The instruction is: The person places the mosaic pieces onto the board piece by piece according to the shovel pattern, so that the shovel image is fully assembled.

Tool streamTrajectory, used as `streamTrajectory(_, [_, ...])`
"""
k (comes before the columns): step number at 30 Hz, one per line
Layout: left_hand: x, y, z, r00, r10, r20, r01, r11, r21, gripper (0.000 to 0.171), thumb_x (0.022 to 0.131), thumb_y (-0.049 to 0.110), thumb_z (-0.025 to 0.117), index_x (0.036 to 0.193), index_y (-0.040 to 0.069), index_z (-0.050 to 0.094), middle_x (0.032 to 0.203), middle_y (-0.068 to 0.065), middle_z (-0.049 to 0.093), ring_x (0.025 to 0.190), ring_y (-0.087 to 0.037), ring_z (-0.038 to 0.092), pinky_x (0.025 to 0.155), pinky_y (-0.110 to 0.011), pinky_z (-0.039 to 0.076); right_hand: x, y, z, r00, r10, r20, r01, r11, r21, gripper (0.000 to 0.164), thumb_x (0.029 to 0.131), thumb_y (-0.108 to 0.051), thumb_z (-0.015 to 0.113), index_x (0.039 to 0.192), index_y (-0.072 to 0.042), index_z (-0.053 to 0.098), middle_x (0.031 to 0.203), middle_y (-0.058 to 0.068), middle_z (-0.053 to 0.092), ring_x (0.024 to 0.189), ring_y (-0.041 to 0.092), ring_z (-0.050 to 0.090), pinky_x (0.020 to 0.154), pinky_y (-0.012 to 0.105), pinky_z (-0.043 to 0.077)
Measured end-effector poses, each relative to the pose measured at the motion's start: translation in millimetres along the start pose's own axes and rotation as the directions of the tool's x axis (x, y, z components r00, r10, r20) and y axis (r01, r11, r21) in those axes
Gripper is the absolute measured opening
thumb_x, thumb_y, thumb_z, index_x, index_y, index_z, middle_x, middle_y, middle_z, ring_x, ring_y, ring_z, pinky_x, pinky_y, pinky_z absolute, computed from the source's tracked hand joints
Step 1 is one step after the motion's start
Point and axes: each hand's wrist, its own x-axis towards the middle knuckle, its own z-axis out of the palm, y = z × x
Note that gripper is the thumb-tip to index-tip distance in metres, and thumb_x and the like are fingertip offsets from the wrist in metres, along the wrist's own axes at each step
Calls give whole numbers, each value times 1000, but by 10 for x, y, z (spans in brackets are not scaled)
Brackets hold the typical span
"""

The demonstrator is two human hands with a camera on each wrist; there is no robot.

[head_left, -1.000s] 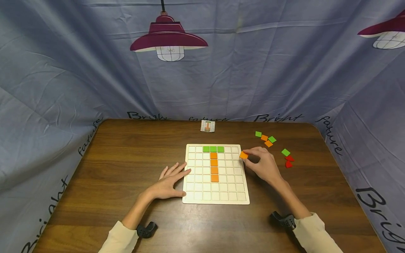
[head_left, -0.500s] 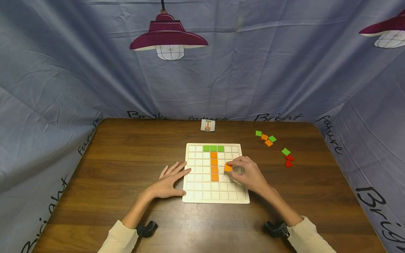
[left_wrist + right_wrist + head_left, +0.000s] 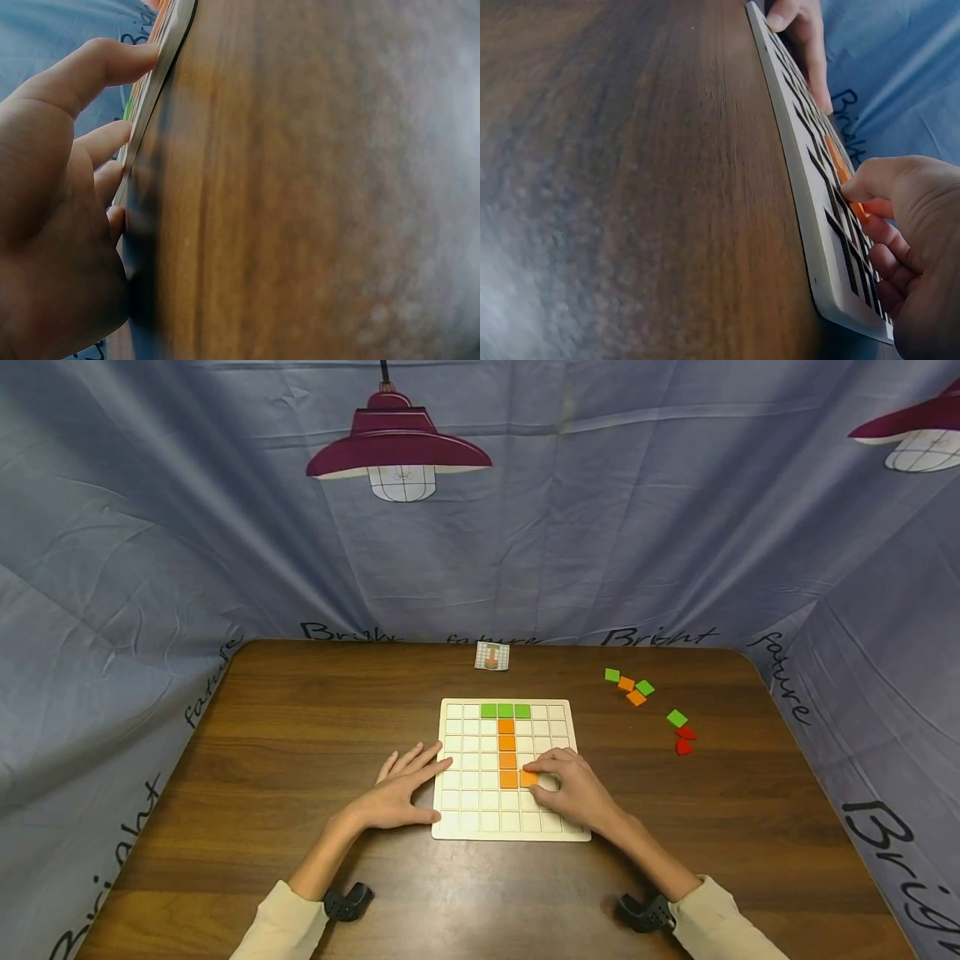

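Note:
A pale square grid board (image 3: 468, 823) lies on the wooden table. In its top row sit green tiles (image 3: 506, 711), and an orange column of tiles (image 3: 507, 743) runs down beneath the middle one. My right hand (image 3: 573, 789) pinches one orange tile (image 3: 528, 778) between thumb and fingers, at the cell just right of the column's lowest tile. In the right wrist view the thumb of the right hand (image 3: 900, 195) is at the board's surface. My left hand (image 3: 393, 797) rests at the board's left edge, fingers spread, fingertips touching the rim.
Loose green and orange tiles (image 3: 636, 697) lie on the table at the back right. Nearer sit another green tile (image 3: 677, 718) and red pieces (image 3: 683, 747). A small pattern card (image 3: 492, 656) lies behind the board. A printed curtain (image 3: 585, 527) surrounds the table (image 3: 300, 710).
My right hand has carried the orange tile from the board's right edge leftward and nearer, to beside the bottom of the orange column. The left hand has stayed in place.

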Motion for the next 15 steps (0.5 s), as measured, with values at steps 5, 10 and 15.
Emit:
streamTrajectory(5, [-2, 0, -2, 1000, 1, -2, -1, 1000, -3, 83, 85, 34, 72, 157, 15, 36, 166, -8, 16, 151, -36, 4, 113, -63, -6, 4, 13, 7, 1000, -2, 6, 2, 1000, -6, 28, 80, -10, 79, 107, -9, 78, 102, -2, 67, 99, 18, 58, 89, 42, 48])
streamTrajectory(10, [-5, 5, -7, 1000, 9, 2, -9, 1000, -7, 83, 85, 33, 73, 157, 14, 36, 165, -9, 16, 150, -37, 4, 113, -63, -6, 7, -6, 2, 1000, -4, 30, 4, 1000, -21, 27, 80, -11, 78, 107, -11, 79, 100, -4, 66, 96, 17, 57, 86, 41, 47])
streamTrajectory(15, [-3, 8, -6, 1000, 12, 3, -12, 1000, -13, 82, 85, 32, 73, 156, 13, 36, 165, -10, 16, 150, -37, 4, 113, -63, -7, 14, -25, -5, 999, -15, 39, 16, 1000, -23, 27, 80, -10, 78, 107, -10, 78, 99, -3, 66, 95, 17, 56, 86, 41, 47])
